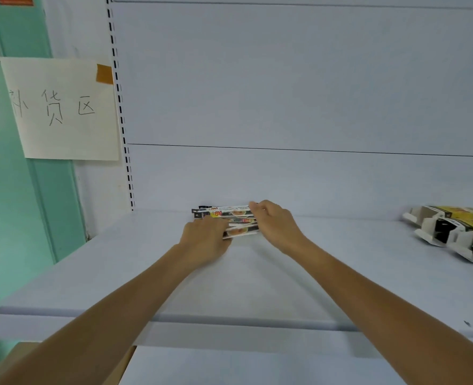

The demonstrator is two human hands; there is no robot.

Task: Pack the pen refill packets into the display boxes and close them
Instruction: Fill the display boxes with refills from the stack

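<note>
A person's two bare hands close on a loose stack of pen refill packets point(236, 213) at the back of a pale shelf point(271, 276), just short of the rear panel and roughly at 6 o'clock from the middle of the view. The left hand point(204, 240) covers the stack's near-left corner, its fingers bent onto the packets. The right hand point(274, 226) reaches over the far-right end, fingers curled across the top edge and clamped on the bundle; the thumbs are hidden, so how firm either hold is cannot be told. The packets lie fanned and uneven, and the hands look to be squaring them into one bundle. The display boxes point(449, 230) lie well apart from the stack, at its 3 o'clock near the shelf's right end. They are tipped on their sides with white end flaps hanging open, and dark contents show in their mouths. What those contents are, and how full the boxes are, cannot be made out. By this evidence the job is only partly done: this bundle is not yet in any box, and none of the visible boxes is closed. A handwritten paper sign point(60, 107) is taped up at 10 o'clock.
</note>
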